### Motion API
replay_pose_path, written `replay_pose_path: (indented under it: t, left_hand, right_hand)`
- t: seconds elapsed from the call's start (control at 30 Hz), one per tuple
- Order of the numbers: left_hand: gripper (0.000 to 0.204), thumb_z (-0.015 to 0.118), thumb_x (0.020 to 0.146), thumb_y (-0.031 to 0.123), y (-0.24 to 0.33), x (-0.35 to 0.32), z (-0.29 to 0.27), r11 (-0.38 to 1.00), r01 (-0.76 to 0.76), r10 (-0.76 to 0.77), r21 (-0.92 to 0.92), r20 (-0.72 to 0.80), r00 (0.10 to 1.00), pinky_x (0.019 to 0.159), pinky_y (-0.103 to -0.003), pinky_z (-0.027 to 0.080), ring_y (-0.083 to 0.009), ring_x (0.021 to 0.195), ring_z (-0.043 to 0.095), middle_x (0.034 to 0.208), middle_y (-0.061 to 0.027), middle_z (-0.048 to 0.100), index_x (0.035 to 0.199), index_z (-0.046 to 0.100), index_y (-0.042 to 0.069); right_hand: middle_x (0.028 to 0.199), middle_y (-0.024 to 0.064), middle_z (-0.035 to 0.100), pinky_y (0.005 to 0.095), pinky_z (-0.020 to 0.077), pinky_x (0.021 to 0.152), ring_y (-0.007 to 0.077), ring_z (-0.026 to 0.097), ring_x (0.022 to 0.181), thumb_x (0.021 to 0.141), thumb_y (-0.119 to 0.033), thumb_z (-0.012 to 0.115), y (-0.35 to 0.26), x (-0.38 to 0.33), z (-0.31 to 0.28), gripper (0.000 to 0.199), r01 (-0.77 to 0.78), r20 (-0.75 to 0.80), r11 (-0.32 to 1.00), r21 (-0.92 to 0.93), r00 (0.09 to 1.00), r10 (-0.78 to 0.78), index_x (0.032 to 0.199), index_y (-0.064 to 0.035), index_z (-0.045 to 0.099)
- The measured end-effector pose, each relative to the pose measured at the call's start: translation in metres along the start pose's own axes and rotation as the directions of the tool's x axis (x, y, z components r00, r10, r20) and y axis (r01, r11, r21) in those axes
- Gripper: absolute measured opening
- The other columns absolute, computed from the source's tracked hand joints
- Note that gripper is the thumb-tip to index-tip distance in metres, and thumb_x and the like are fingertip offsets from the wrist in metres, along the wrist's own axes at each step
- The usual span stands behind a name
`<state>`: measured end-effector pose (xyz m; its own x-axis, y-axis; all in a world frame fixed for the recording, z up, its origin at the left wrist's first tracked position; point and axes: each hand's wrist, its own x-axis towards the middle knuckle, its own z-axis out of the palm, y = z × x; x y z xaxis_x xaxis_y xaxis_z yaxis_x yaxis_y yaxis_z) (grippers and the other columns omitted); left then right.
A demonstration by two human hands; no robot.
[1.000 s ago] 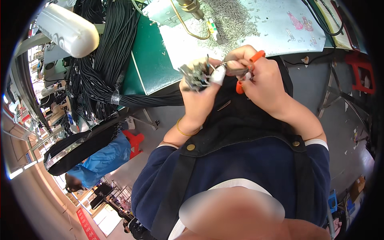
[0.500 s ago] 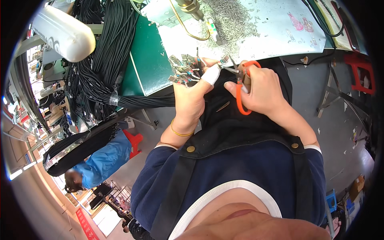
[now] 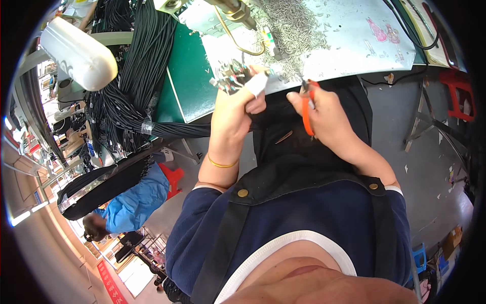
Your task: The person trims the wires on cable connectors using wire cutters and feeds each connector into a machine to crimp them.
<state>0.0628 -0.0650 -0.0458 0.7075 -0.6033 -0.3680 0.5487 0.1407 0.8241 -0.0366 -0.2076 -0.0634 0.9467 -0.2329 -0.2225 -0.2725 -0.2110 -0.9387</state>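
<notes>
My left hand [image 3: 235, 109] is closed around the end of a black cable bundle [image 3: 187, 129] at the table's front edge. Connector ends with coloured wires [image 3: 230, 76] fan out above its fingers, slightly blurred. A white cover [image 3: 257, 84] wraps the left thumb. To the right, my right hand [image 3: 328, 109] grips orange-handled scissors [image 3: 306, 115], held apart from the cables. Their blades point up toward the table and are smeared by motion.
Many small metal pieces [image 3: 298, 33] lie heaped on a pale sheet [image 3: 354, 40] beneath a machine head [image 3: 238, 12]. More black cables [image 3: 144, 55] hang at the left near a white cylinder [image 3: 78, 55]. A red stool [image 3: 458, 91] stands right; a person in blue [image 3: 136, 200] is at lower left.
My left hand has shifted left and a little up with the cable ends. The scissors have come away from the left thumb and wires, and their handles have drawn closer together.
</notes>
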Motion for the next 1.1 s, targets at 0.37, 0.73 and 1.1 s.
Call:
replay_pose_path:
  t: [0.37,0.73,1.1]
  left_hand:
    - [0.012,0.061,0.078,0.004,0.016,0.045,0.0,0.998,0.016,-0.021,-0.061,-0.086,0.996,0.038,-0.019,0.025,-0.0044,0.041,0.031,0.061,0.0002,0.046,0.086,0.052,0.002]
    - [0.016,0.06,0.077,0.0,0.026,0.048,-0.004,0.999,-0.012,0.014,0.032,-0.048,0.999,0.037,-0.018,0.024,-0.0034,0.041,0.032,0.063,-0.0018,0.048,0.089,0.051,-0.001]
    - [0.016,0.067,0.075,0.007,0.023,0.042,0.004,0.979,-0.099,0.12,0.178,-0.112,0.986,0.038,-0.017,0.022,-0.0015,0.042,0.031,0.059,0.0026,0.045,0.079,0.053,0.001]
  right_hand:
    - [0.061,0.0035,0.052,0.0216,0.0392,0.037,0.0087,0.047,0.039,0.084,-0.019,0.057,-0.011,0.07,-0.012,0.022,0.065,-0.124,0.947,0.315,0.992,-0.027,0.09,0.0014,0.051]
    - [0.057,-0.0014,0.043,0.0209,0.0374,0.039,0.0049,0.041,0.044,0.084,-0.013,0.056,-0.005,0.085,-0.006,0.015,0.099,-0.092,0.938,0.332,0.993,-0.073,0.085,-0.0007,0.049]
    - [0.06,0.0131,0.051,0.0323,0.0389,0.048,0.0212,0.051,0.051,0.077,-0.012,0.058,-0.001,0.085,-0.004,0.017,0.136,-0.17,0.971,0.199,0.98,-0.102,0.08,0.0025,0.05]
